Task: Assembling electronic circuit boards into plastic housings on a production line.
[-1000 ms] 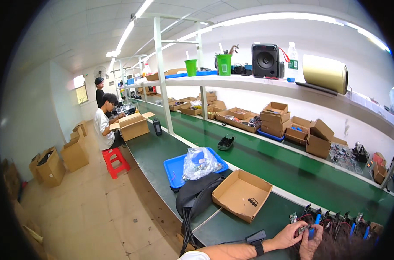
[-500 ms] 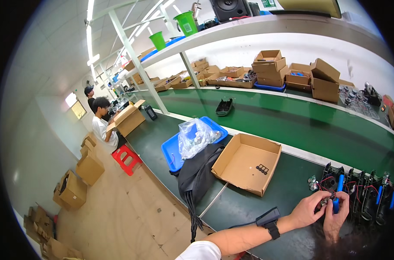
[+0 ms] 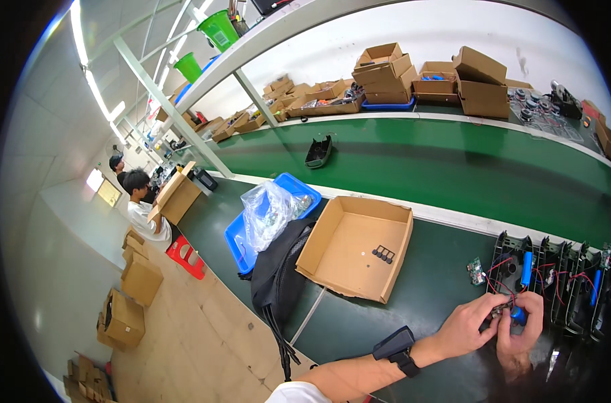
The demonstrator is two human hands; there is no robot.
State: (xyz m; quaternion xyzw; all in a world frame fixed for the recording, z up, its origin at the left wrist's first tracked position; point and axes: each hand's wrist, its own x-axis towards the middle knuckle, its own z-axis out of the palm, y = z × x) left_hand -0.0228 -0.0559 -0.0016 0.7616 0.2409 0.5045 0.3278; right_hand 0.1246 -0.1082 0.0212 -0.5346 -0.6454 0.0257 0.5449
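Observation:
At the lower right, my left hand [image 3: 465, 330], with a black strapped device [image 3: 396, 349] on its wrist, pinches a small dark part [image 3: 499, 310] trailing red wires. My right hand [image 3: 520, 332] closes on the same part from the other side, its fingertips almost meeting the left's. A rounded blue piece [image 3: 518, 315] shows between the fingers of the right hand; its kind is unclear. Just beyond is an open black plastic housing [image 3: 504, 269] with a blue cylindrical cell [image 3: 526, 269] and red wires. A small circuit board [image 3: 477, 271] lies at its left side.
More black housings [image 3: 574, 289] stand in a row to the right. Left of my hands are a cardboard tray [image 3: 349, 258] with small black parts, a black bag [image 3: 278, 269] and a blue tray [image 3: 235, 238]. A grey-black shell [image 3: 318, 152] sits on the green belt [image 3: 399, 148]. Two people sit far left.
The view has shifted, so most of the scene sits further left. Both hands still pinch the small part, now slightly nearer the housing's front end.

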